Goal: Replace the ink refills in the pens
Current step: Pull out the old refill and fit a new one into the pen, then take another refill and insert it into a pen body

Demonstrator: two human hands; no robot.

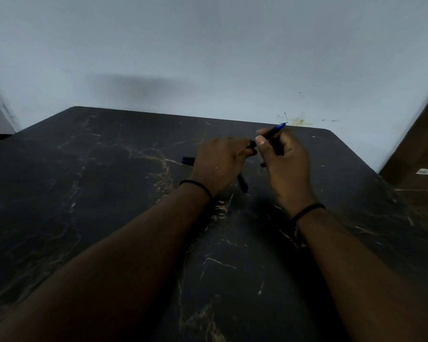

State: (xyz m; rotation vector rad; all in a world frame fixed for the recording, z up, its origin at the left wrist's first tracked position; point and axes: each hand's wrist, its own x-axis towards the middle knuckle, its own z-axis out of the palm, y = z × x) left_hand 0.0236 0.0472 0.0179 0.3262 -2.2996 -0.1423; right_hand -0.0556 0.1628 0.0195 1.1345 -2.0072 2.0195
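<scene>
Both hands meet over the far middle of the black marble table (109,193). My right hand (286,164) grips a dark pen (273,132) whose blue tip points up and to the right. My left hand (220,164) is closed on the pen's lower end, where the two hands touch. Under the left hand a second dark pen (243,185) lies on the table, partly hidden. A blue pen part (188,160) lies just left of the left hand, its right end hidden behind the hand.
A pale wall (208,58) rises right behind the table's far edge, with ink marks and a yellowish stain at its base on the right. A brown wooden surface (420,154) stands beyond the table's right edge.
</scene>
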